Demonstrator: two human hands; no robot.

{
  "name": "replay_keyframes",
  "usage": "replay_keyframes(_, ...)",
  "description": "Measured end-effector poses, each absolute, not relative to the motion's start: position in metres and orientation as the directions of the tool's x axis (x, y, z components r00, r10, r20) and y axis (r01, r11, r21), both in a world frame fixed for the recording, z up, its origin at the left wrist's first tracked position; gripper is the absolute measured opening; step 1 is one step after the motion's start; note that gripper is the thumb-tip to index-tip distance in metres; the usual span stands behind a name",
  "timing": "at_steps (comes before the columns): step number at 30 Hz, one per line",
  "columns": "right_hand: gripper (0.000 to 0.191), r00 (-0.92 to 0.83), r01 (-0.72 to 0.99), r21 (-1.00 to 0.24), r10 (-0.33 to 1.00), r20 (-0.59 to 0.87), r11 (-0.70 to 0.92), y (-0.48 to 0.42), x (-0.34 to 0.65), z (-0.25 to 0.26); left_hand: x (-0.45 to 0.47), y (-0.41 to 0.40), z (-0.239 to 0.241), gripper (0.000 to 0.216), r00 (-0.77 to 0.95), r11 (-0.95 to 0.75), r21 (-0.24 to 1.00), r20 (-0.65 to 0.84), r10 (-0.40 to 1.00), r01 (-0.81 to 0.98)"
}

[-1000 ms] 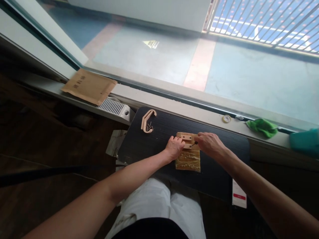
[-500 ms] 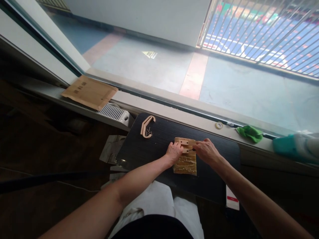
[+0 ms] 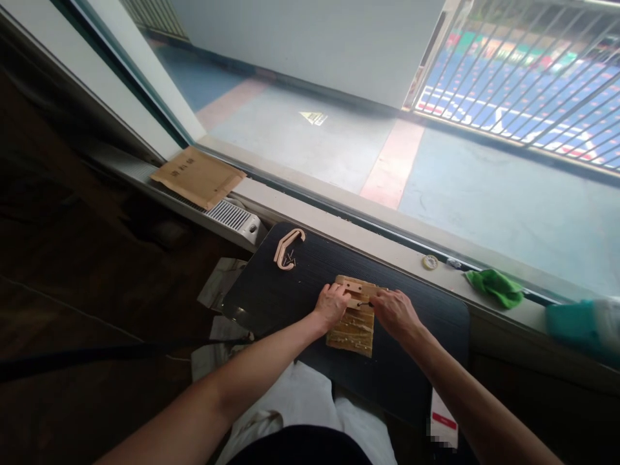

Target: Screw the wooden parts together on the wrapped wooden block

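The person's left hand lies over the near-left part of two pale wooden strips on the yellow-brown slab, its fingers bent; whether they pinch the wood or only press on it cannot be told. The right hand, at the slab's upper right edge, is closed around a slim dark tool, most of which the fingers hide. The tool's visible end points left, to the lower strip. The upper strip, with two dark holes, lies across the slab's far end. The slab's near part is bare of wood, its surface ridged and shiny.

Left of the slab and farther off, on the same black desk, lies a curved wooden piece with several small screws within its bend. Right of the slab and nearer the person is a phone showing a red bar. Beyond the slab to the right, a roll of tape, a green cloth and a teal container line the windowsill. Far to the slab's left, a brown envelope rests on a white radiator.
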State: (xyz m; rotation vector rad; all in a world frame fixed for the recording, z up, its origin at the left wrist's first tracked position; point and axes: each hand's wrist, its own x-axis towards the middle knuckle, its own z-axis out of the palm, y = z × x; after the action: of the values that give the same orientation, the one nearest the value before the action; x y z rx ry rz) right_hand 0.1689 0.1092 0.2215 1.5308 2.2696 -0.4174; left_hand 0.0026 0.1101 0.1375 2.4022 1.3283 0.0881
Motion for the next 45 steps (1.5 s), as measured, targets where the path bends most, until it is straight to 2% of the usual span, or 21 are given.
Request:
replay_keyframes(2, 0.024, -0.363, 0.920, -0.036, 0.813, -0.455, 0.390, 0.112, 0.172, 0.220, 0.000, 0.108, 0.141, 0.012, 0.486, -0.417, 0.410, -0.076, 0.871, 0.811)
replay_keyframes(4, 0.025, -0.388, 0.907, -0.032, 0.802, -0.454, 0.421, 0.115, 0.175, 0.220, -0.001, 0.109, 0.143, 0.015, 0.347, -0.290, 0.472, -0.036, 0.937, 0.832)
replay_keyframes(7, 0.025, -0.432, 0.884, -0.031, 0.787, -0.440, 0.467, 0.118, 0.177, 0.219, 0.001, 0.115, 0.141, 0.023, 0.187, -0.117, 0.630, -0.045, 0.981, 0.768)
replay_keyframes(10, 0.024, -0.440, 0.876, -0.026, 0.779, -0.446, 0.481, 0.119, 0.174, 0.220, 0.004, 0.122, 0.132, 0.043, 0.156, 0.002, 0.748, -0.141, 0.978, 0.663)
replay_keyframes(14, 0.026, -0.401, 0.894, -0.010, 0.788, -0.467, 0.449, 0.117, 0.168, 0.222, -0.001, 0.126, 0.120, 0.053, 0.190, 0.135, 0.784, -0.307, 0.933, 0.605)
replay_keyframes(20, 0.027, -0.362, 0.907, 0.018, 0.801, -0.477, 0.421, 0.115, 0.160, 0.223, -0.010, 0.130, 0.116, 0.070, 0.279, 0.036, 0.834, -0.224, 0.934, 0.550)
replay_keyframes(24, 0.026, -0.382, 0.899, 0.021, 0.806, -0.451, 0.438, 0.115, 0.156, 0.223, -0.008, 0.126, 0.111, 0.063, 0.284, -0.008, 0.821, -0.189, 0.940, 0.571)
replay_keyframes(30, 0.027, -0.401, 0.879, 0.044, 0.786, -0.470, 0.475, 0.111, 0.153, 0.224, -0.008, 0.107, 0.104, 0.056, 0.129, 0.107, 0.808, -0.221, 0.967, 0.580)
replay_keyframes(36, 0.027, -0.411, 0.876, 0.032, 0.779, -0.474, 0.482, 0.110, 0.158, 0.223, -0.008, 0.098, 0.109, 0.042, 0.048, 0.190, 0.785, -0.268, 0.962, 0.590)
replay_keyframes(41, 0.029, -0.429, 0.865, 0.013, 0.753, -0.499, 0.501, 0.110, 0.152, 0.225, -0.009, 0.095, 0.112, 0.050, 0.079, 0.179, 0.803, -0.269, 0.960, 0.568)
replay_keyframes(45, 0.028, -0.417, 0.874, 0.022, 0.771, -0.481, 0.486, 0.102, 0.148, 0.226, -0.011, 0.091, 0.115, 0.041, 0.136, 0.092, 0.792, -0.216, 0.967, 0.603)
